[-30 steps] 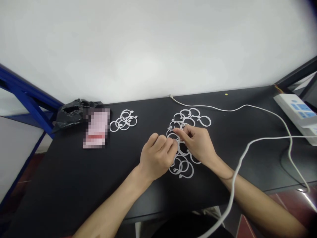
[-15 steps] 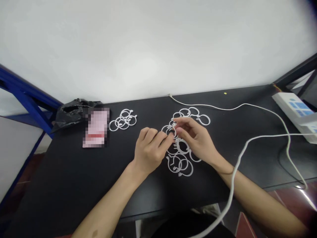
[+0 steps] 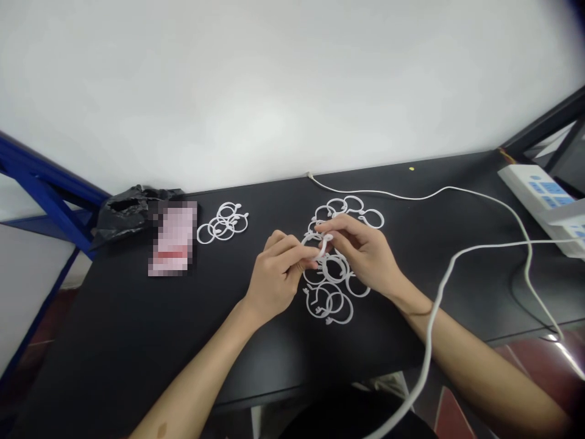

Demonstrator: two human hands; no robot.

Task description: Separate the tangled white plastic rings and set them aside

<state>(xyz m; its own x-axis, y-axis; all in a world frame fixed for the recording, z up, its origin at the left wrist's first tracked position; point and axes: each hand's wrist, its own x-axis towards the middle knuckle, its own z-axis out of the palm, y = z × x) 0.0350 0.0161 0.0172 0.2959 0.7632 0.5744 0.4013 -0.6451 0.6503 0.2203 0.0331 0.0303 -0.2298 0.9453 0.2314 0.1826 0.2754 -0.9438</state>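
White plastic ring [image 3: 315,244], lifted, pinched.

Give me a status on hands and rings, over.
Left hand and right hand both pinching one white ring. Ring pile directly beneath. White cable crossing right forearm.

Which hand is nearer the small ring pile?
Left. The left hand is just right of the small pile; the right hand is farther right. Both pinch one ring.
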